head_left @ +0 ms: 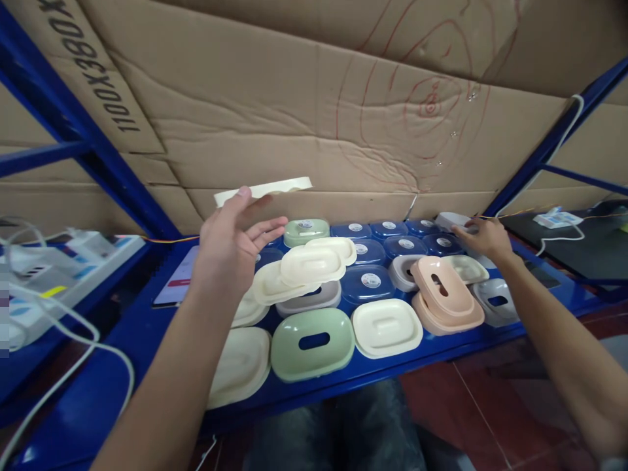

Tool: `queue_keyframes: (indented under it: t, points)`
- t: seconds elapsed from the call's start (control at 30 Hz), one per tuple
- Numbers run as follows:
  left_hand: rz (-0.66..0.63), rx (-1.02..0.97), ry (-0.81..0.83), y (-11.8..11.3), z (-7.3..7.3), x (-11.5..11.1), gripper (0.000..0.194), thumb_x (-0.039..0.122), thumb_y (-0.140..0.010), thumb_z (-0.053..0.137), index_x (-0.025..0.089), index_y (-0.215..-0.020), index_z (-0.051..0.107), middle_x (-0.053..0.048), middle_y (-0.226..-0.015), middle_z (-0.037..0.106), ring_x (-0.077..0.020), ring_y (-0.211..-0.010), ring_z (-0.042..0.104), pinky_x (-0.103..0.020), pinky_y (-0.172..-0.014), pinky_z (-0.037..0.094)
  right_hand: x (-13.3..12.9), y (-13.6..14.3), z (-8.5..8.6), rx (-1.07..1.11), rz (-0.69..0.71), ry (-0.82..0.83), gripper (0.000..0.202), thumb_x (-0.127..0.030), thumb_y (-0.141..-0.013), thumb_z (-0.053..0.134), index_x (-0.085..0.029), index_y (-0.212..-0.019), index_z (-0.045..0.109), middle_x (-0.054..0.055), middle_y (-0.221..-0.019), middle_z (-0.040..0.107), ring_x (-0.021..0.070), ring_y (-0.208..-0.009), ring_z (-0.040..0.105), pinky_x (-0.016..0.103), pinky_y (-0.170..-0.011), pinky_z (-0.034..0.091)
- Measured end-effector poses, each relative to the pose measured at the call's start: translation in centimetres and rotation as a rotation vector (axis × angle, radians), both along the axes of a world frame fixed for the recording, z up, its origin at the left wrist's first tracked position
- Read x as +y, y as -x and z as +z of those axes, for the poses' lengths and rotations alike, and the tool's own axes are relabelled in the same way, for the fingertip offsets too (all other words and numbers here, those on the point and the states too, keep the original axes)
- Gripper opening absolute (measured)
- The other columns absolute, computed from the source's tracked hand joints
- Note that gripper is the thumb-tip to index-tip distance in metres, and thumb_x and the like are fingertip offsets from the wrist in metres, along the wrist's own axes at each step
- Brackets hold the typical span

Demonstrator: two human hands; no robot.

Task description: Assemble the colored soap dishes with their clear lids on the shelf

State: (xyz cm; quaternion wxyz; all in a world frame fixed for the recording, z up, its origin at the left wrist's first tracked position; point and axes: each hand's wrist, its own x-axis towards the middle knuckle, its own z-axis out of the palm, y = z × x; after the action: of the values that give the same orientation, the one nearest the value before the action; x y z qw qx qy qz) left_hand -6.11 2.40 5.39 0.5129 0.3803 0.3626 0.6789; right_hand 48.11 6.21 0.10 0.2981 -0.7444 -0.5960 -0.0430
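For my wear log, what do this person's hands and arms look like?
The left hand and right hand are ungloved, with no rings or watches visible. The left forearm and right forearm show no sleeves, attached cables or markings.

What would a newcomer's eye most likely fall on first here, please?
Probably the thin cream piece held up in the left hand, against the cardboard behind. Next might come the slotted green tray near the front edge of the blue table, and the peach trays farther right, one lying askew on another.
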Motion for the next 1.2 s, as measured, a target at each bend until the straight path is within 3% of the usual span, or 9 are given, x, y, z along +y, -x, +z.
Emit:
queue_keyframes:
  t: [0.2,0.47,0.6,0.73,0.87,0.97,1.0,1.1,1.2]
  points:
    - [-0.043,0.049,-0.04,0.3,-0.1,-0.2,0.039,0.057,-0.075,0.095,0.032,-0.096,0.072,0.002,-0.129,0.079,-0.0369,-0.129,0.072,-0.05,-0.106,0.061,0.9,1.1,-1.0,-0.032,-0.018,0.044,0.039,-0.06,-0.089,0.082,-0.023,-0.092,0.069,0.016,-0.106,0.061,0.032,-0.104,0.057,0.049,-0.1,0.041]
    - [-0.036,0.013,-0.016,0.3,-0.5,0.3,0.043,0.051,-0.073,0.097,0.029,-0.097,0.069,-0.003,-0.13,0.079,-0.0368,-0.115,0.077,-0.051,-0.102,0.064,0.8,2.2,-1.9,-0.031,0.015,0.062,0.044,-0.063,-0.084,0.087,-0.023,-0.092,0.071,0.014,-0.101,0.061,0.0363,-0.109,0.058,0.056,-0.104,0.039]
    - [-0.062,0.029,-0.021,0.2,-0.7,0.6,0.046,0.052,-0.075,0.096,0.027,-0.102,0.068,-0.006,-0.134,0.077,-0.0367,-0.116,0.078,-0.048,-0.101,0.065,0.5,2.2,-1.3,-0.028,0.024,0.034,0.043,-0.065,-0.089,0.08,-0.023,-0.096,0.071,0.014,-0.099,0.063,0.0382,-0.108,0.062,0.058,-0.103,0.041]
    - [-0.083,0.046,0.001,-0.1,-0.7,0.4,0.051,0.05,-0.075,0.096,0.023,-0.108,0.067,-0.012,-0.129,0.077,-0.0358,-0.108,0.081,-0.046,-0.096,0.066,1.1,3.3,0.3,-0.027,0.066,-0.021,0.04,-0.059,-0.097,0.072,-0.02,-0.107,0.071,0.021,-0.112,0.067,0.0358,-0.102,0.065,0.056,-0.105,0.045]
    - [-0.124,0.118,-0.022,-0.8,-0.5,-0.1,0.052,0.039,-0.072,0.098,0.021,-0.108,0.064,-0.012,-0.119,0.078,-0.0333,-0.093,0.084,-0.044,-0.084,0.067,0.8,8.9,3.0,0.087,0.274,-0.125,0.049,-0.063,-0.094,0.075,-0.022,-0.12,0.072,0.017,-0.124,0.072,0.0321,-0.104,0.069,0.051,-0.103,0.051]
    - [-0.194,0.172,-0.04,-1.2,-0.4,-0.8,0.058,0.03,-0.07,0.099,0.021,-0.115,0.063,-0.011,-0.116,0.079,-0.0306,-0.088,0.084,-0.04,-0.076,0.068,-1.1,15.7,5.4,0.332,0.64,-0.154,0.061,-0.061,-0.082,0.088,-0.029,-0.131,0.072,0.009,-0.129,0.075,0.0303,-0.102,0.074,0.052,-0.101,0.059]
    - [-0.23,0.188,-0.045,-1.3,-0.3,-1.0,0.062,0.029,-0.07,0.1,0.02,-0.118,0.062,-0.012,-0.116,0.079,-0.0306,-0.088,0.084,-0.039,-0.074,0.067,-1.9,18.0,6.1,0.371,0.755,-0.112,0.067,-0.057,-0.077,0.094,-0.03,-0.134,0.072,0.008,-0.137,0.073,0.032,-0.11,0.074,0.054,-0.105,0.059]
    - [-0.354,0.231,-0.056,-1.4,-0.3,-1.6,0.071,0.026,-0.067,0.102,0.02,-0.125,0.062,-0.013,-0.119,0.079,-0.0311,-0.089,0.083,-0.036,-0.069,0.067,-3.6,23.7,7.9,0.31,0.981,-0.001,0.092,-0.049,-0.064,0.103,-0.035,-0.148,0.066,0.007,-0.15,0.069,0.0372,-0.132,0.068,0.059,-0.118,0.053]
    - [-0.446,0.256,-0.067,-1.3,-0.4,-1.9,0.076,0.024,-0.065,0.103,0.022,-0.129,0.063,-0.013,-0.124,0.078,-0.0315,-0.097,0.081,-0.035,-0.068,0.067,-4.0,26.8,8.7,0.271,1.067,0.014,0.092,-0.05,-0.063,0.104,-0.036,-0.147,0.068,0.005,-0.153,0.067,0.0383,-0.139,0.064,0.061,-0.121,0.049]
